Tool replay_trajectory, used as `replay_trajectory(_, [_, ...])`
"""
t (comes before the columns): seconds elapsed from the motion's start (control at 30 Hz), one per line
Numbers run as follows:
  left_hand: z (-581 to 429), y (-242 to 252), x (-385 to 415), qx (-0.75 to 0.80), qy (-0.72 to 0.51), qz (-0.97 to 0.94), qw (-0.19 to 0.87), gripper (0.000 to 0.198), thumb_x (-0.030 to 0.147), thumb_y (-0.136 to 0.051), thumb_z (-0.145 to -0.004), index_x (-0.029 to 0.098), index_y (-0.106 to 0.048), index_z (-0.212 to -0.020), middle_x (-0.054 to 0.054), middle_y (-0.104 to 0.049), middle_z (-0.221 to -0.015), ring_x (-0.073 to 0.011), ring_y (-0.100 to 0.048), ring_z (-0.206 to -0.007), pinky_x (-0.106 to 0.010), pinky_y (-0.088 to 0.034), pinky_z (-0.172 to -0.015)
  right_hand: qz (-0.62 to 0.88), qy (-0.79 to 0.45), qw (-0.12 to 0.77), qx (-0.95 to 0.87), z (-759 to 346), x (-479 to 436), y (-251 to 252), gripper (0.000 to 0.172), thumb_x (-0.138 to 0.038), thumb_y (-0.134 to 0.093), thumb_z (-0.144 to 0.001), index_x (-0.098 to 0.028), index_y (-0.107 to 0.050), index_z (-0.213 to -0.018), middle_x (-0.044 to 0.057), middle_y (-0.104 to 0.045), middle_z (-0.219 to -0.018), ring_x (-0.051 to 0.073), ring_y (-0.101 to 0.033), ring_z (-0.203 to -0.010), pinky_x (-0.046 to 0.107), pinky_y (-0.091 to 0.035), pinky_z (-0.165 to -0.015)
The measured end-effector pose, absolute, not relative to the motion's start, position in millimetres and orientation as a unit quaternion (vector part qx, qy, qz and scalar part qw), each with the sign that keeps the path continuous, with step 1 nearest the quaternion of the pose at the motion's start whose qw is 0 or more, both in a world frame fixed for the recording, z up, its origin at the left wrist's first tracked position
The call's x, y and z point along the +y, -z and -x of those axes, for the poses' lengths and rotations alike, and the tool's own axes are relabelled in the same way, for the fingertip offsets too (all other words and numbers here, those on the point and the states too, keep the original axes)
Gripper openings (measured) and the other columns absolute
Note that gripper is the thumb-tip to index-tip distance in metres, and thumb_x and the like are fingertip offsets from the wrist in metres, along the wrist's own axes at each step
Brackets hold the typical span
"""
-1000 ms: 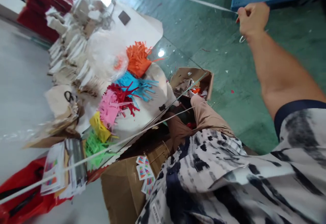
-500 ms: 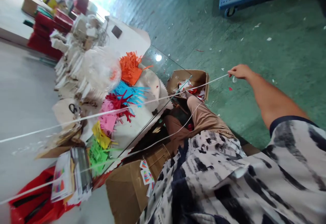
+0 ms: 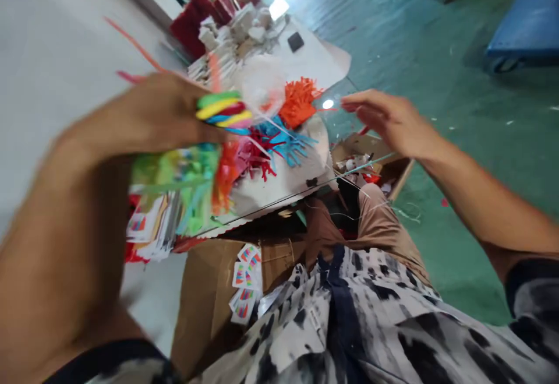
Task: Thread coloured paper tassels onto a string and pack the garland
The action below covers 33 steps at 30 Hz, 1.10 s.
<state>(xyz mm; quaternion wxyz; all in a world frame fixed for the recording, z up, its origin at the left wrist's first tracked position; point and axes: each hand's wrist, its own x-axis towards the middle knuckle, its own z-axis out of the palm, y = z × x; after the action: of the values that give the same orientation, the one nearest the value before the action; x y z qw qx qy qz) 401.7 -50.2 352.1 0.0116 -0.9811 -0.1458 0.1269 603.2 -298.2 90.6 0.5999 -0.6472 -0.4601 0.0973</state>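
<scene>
My left hand (image 3: 161,113) is raised in front of me and is closed on a bundle of folded colored paper pieces (image 3: 223,110), green, yellow, red and blue; the hand is blurred by motion. My right hand (image 3: 384,119) hovers over the table's edge with its fingers stretched out and apart, empty as far as I can see. Thin white string (image 3: 279,129) runs from the bundle toward the table. On the table lie fringed paper piles: orange (image 3: 299,99), blue (image 3: 290,142), red (image 3: 257,159) and green (image 3: 183,192).
An open cardboard box (image 3: 371,159) with scraps stands on the green floor beyond my knee. A larger brown box (image 3: 209,296) with colored stickers sits under the table. Stacks of white and red items (image 3: 227,34) line the table's far end. A blue cart (image 3: 524,34) stands at the right.
My right hand has let the string go and come in from the far right toward the table. My left hand has come up into view holding the colored bundle. The view has swung left.
</scene>
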Motion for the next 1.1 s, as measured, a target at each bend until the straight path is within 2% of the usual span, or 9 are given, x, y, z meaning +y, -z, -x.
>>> replay_trajectory(0.07, [-405, -325, -49, -0.127, -0.14, 0.982, 0.022, 0.033, 0.039, -0.089, -0.083, 0.01, -0.083, -0.098, 0.011, -0.05, -0.059, -0.0062, -0.047, -0.067, -0.024, -0.039, -0.075, 0.56, -0.178, 0.63, -0.507, -565, -269, -115, 0.051, -0.062, -0.059, -0.107, -0.032, -0.071, -0.146, 0.006, -0.069, -0.152, 0.027, -0.067, -0.124, 0.039, -0.06, -0.082])
replay_trajectory(0.17, [-420, -285, -53, -0.085, -0.137, 0.986, -0.042, 0.032, 0.043, -0.087, -0.08, 0.012, -0.082, -0.089, 0.008, -0.046, -0.057, -0.0085, -0.042, -0.067, -0.027, -0.034, -0.071, 0.525, -0.227, 0.638, -0.516, -531, -241, -119, 0.053, -0.073, -0.057, -0.105, -0.036, -0.069, -0.141, 0.004, -0.074, -0.133, 0.024, -0.069, -0.11, 0.035, -0.059, -0.071])
replay_trajectory(0.3, [-423, -259, -49, -0.084, -0.144, 0.977, -0.131, 0.031, 0.043, -0.087, -0.076, 0.015, -0.083, -0.089, 0.006, -0.048, -0.06, -0.0108, -0.042, -0.067, -0.029, -0.034, -0.069, 0.561, -0.206, 0.621, -0.506, -528, -228, -111, 0.05, -0.076, -0.057, -0.104, -0.028, -0.071, -0.105, 0.001, -0.061, -0.08, 0.018, -0.055, -0.074, 0.034, -0.044, -0.062])
replay_trajectory(0.5, [-409, -228, -28, -0.068, -0.17, 0.952, -0.244, 0.032, 0.044, -0.091, -0.068, 0.017, -0.074, -0.071, 0.005, -0.048, -0.06, -0.0116, -0.04, -0.066, -0.028, -0.036, -0.067, 0.615, -0.084, 0.629, -0.468, -545, -229, -139, 0.059, -0.072, -0.073, -0.096, -0.025, -0.052, -0.067, 0.0, -0.042, -0.065, 0.016, -0.034, -0.062, 0.036, -0.03, -0.06])
replay_trajectory(0.6, [-404, -213, -22, -0.035, -0.171, 0.931, -0.32, 0.03, 0.043, -0.088, -0.071, 0.017, -0.073, -0.07, 0.005, -0.05, -0.063, -0.0113, -0.041, -0.067, -0.027, -0.036, -0.067, 0.582, -0.05, 0.698, -0.416, -551, -228, -148, 0.047, -0.067, -0.072, -0.099, -0.027, -0.063, -0.077, 0.001, -0.055, -0.072, 0.017, -0.041, -0.061, 0.037, -0.035, -0.061])
replay_trajectory(0.73, [-406, -214, -22, -0.037, -0.107, 0.926, -0.36, 0.028, 0.044, -0.084, -0.075, 0.018, -0.074, -0.078, 0.004, -0.055, -0.07, -0.0122, -0.047, -0.072, -0.028, -0.037, -0.068, 0.668, -0.122, 0.518, -0.52, -553, -226, -133, 0.036, -0.059, -0.065, -0.101, -0.027, -0.078, -0.111, 0.009, -0.078, -0.11, 0.03, -0.07, -0.096, 0.048, -0.054, -0.085])
replay_trajectory(0.8, [-410, -217, -22, -0.056, -0.078, 0.93, -0.354, 0.028, 0.042, -0.084, -0.075, 0.017, -0.073, -0.078, 0.004, -0.053, -0.069, -0.0128, -0.048, -0.073, -0.029, -0.038, -0.068, 0.717, -0.066, 0.474, -0.507, -555, -227, -123, 0.039, -0.05, -0.065, -0.098, -0.028, -0.075, -0.129, 0.012, -0.076, -0.131, 0.038, -0.07, -0.117, 0.057, -0.055, -0.098])
replay_trajectory(0.93, [-418, -218, -17, -0.071, -0.067, 0.938, -0.332, 0.029, 0.04, -0.086, -0.073, 0.016, -0.07, -0.074, 0.004, -0.049, -0.064, -0.0127, -0.05, -0.071, -0.029, -0.038, -0.066, 0.712, 0.118, 0.553, -0.417, -563, -233, -119, 0.048, -0.033, -0.064, -0.092, -0.03, -0.068, -0.14, 0.014, -0.068, -0.145, 0.042, -0.062, -0.137, 0.063, -0.051, -0.115])
replay_trajectory(1.1, [-429, -221, -17, -0.048, -0.078, 0.952, -0.292, 0.021, 0.033, -0.086, -0.073, 0.016, -0.073, -0.076, 0.004, -0.049, -0.062, -0.0111, -0.046, -0.068, -0.028, -0.036, -0.064, 0.555, -0.13, 0.584, -0.578, -561, -214, -121, 0.077, -0.044, -0.077, -0.088, -0.045, -0.049, -0.16, 0.002, -0.059, -0.161, 0.038, -0.054, -0.153, 0.059, -0.042, -0.131])
